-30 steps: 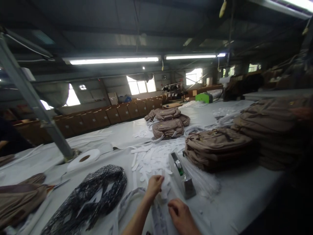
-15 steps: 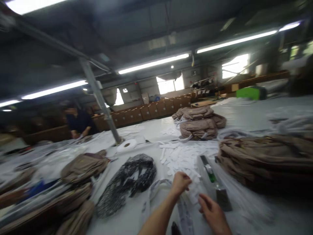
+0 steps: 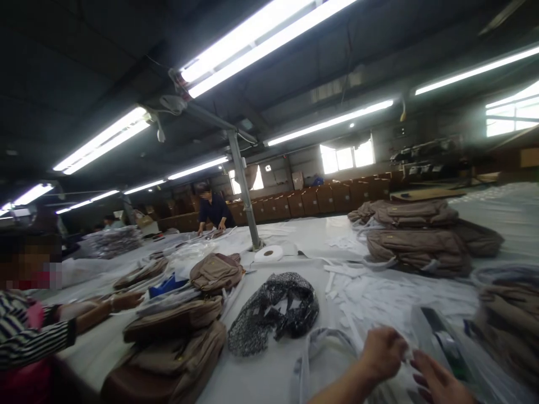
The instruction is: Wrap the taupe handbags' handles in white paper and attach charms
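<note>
Near the bottom right, my left hand (image 3: 384, 352) is closed, its fingers curled at a small pale bit that is too blurred to name. My right hand (image 3: 440, 381) is close beside it, thumb and fingers drawn together at the same spot. Just beyond them lies a spread of white strips (image 3: 379, 297). A tape dispenser (image 3: 446, 342) with a green part stands right of my hands. Left of my left hand is a pale strap loop (image 3: 326, 336) on the table. Farther left sits a black speckled plastic bundle (image 3: 275, 311).
Brown backpacks (image 3: 416, 247) are stacked at the right, with more (image 3: 185, 331) at the left. A white roll (image 3: 268, 253) lies by a metal post (image 3: 244, 196). A person in striped sleeves (image 3: 37, 336) reaches in at the left; another (image 3: 214, 210) works farther back.
The view has swung left, bringing the striped-sleeved person into sight. My hands have come together, and my right hand's fingers have drawn in.
</note>
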`<action>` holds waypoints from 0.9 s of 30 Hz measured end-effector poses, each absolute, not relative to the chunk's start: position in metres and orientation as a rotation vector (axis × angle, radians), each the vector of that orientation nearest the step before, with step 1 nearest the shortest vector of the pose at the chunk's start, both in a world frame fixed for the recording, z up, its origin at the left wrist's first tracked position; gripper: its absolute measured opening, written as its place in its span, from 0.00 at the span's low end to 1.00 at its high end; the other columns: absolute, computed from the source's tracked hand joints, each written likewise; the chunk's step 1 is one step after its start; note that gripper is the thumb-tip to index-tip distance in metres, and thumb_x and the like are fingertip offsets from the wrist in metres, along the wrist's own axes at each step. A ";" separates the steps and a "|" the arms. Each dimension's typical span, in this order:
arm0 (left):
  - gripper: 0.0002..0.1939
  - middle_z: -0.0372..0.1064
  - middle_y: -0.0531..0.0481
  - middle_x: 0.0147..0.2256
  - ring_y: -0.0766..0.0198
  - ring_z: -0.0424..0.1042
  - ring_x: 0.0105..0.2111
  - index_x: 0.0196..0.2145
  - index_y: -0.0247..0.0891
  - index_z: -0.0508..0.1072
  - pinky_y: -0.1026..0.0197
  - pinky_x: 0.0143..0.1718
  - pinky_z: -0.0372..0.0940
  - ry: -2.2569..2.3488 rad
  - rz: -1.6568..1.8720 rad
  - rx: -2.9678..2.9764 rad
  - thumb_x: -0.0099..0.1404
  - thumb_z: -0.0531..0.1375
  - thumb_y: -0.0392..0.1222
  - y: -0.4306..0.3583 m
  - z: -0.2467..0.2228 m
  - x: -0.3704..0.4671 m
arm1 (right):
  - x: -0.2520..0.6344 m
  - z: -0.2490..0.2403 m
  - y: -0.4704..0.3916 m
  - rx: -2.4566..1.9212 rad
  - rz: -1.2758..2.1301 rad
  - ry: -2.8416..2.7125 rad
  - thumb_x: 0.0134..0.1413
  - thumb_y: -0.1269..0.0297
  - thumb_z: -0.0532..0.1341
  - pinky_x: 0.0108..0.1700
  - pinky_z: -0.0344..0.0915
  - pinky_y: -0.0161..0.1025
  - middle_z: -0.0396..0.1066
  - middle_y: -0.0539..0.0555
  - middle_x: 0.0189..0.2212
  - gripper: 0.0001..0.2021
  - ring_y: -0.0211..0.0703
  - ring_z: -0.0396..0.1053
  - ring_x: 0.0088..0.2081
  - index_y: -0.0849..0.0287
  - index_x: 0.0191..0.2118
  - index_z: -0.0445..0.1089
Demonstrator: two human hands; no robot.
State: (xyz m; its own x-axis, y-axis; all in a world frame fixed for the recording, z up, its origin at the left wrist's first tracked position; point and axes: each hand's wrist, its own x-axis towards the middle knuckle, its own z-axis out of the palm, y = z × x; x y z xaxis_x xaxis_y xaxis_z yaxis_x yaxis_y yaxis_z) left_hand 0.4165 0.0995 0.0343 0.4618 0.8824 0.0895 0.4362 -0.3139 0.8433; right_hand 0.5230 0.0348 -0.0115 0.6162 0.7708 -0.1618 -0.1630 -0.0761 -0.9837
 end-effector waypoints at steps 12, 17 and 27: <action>0.11 0.72 0.51 0.33 0.65 0.72 0.32 0.36 0.33 0.71 0.57 0.36 0.68 1.097 0.782 1.806 0.64 0.57 0.46 0.084 0.059 0.415 | 0.498 0.039 0.026 -1.208 0.825 -0.408 0.24 0.49 0.70 0.20 0.60 0.31 0.67 0.48 0.18 0.27 0.36 0.63 0.21 0.66 0.32 0.73; 0.16 0.69 0.46 0.44 0.60 0.71 0.41 0.47 0.35 0.67 0.50 0.43 0.67 1.001 0.752 1.778 0.66 0.55 0.46 0.090 0.056 0.412 | 0.511 0.046 0.019 -1.214 0.686 -0.444 0.35 0.48 0.66 0.18 0.54 0.29 0.62 0.43 0.14 0.26 0.32 0.57 0.17 0.66 0.37 0.74; 0.18 0.75 0.49 0.34 0.61 0.72 0.37 0.42 0.36 0.73 0.59 0.41 0.65 1.013 0.836 1.820 0.62 0.57 0.52 0.068 0.106 0.267 | 0.462 0.072 -0.025 -1.099 1.000 -0.614 0.27 0.52 0.72 0.27 0.63 0.31 0.72 0.49 0.23 0.22 0.35 0.66 0.24 0.62 0.32 0.75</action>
State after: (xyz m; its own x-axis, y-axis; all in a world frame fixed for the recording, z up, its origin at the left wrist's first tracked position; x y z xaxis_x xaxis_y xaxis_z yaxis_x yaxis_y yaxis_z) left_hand 0.2672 0.0682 0.1057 0.4441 0.8853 0.1378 0.3030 -0.2932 0.9068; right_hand 0.4616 -0.0254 0.0715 0.4479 0.8921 -0.0590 -0.3509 0.1147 -0.9294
